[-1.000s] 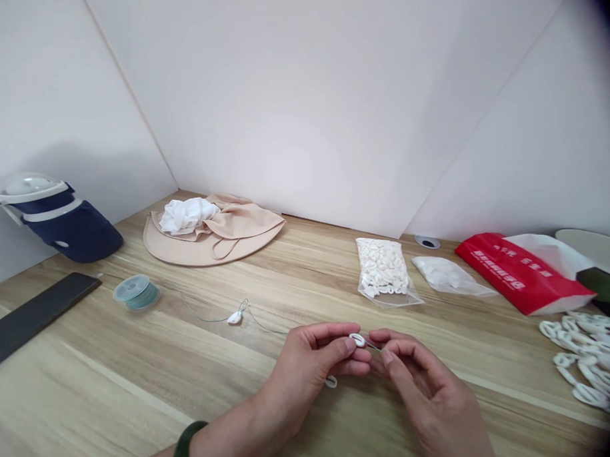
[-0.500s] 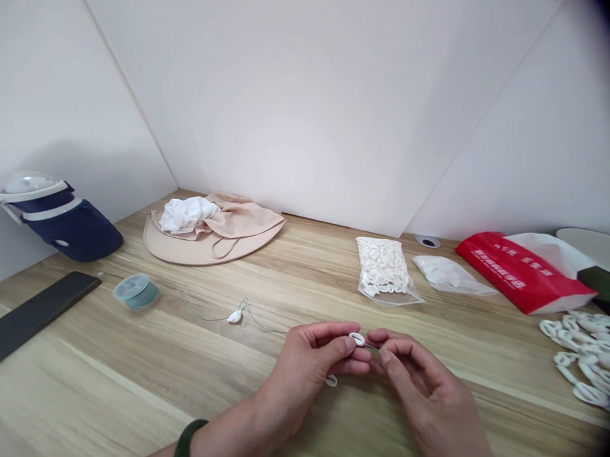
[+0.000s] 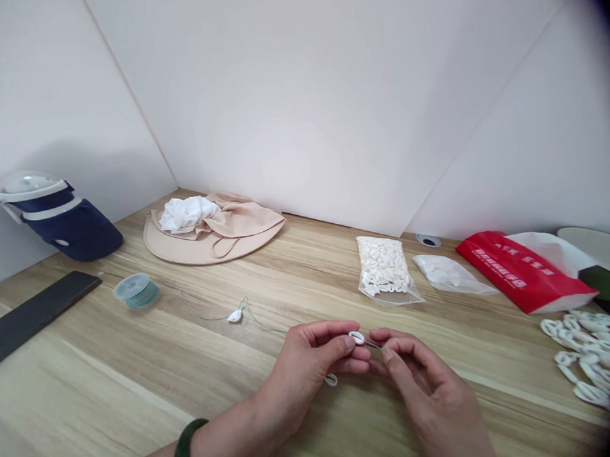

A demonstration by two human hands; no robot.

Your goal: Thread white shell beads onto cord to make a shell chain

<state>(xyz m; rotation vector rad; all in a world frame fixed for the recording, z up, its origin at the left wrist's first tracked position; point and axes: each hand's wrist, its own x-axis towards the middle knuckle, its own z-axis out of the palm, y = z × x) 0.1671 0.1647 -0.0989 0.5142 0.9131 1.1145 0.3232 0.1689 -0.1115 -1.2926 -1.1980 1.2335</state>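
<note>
My left hand (image 3: 303, 375) pinches a small white shell (image 3: 357, 338) between thumb and forefinger, low in the middle of the wooden table (image 3: 115, 388). My right hand (image 3: 425, 391) is closed in a pinch just right of it, holding a thin cord or needle end (image 3: 374, 345) at the shell. Another white shell (image 3: 331, 380) hangs under my left hand. A thin green cord (image 3: 203, 317) runs from my hands past a loose shell (image 3: 235, 316) to a teal spool (image 3: 136, 290). A green bangle (image 3: 185, 446) is on my left wrist.
A clear bag of white shells (image 3: 385, 269) and a second clear bag (image 3: 449, 275) lie behind my hands. A red bag (image 3: 521, 271) and a heap of strung shells (image 3: 590, 358) sit at the right. A beige hat with white cloth (image 3: 209, 225), a navy visor (image 3: 59, 220) and a black bar (image 3: 32, 314) are on the left.
</note>
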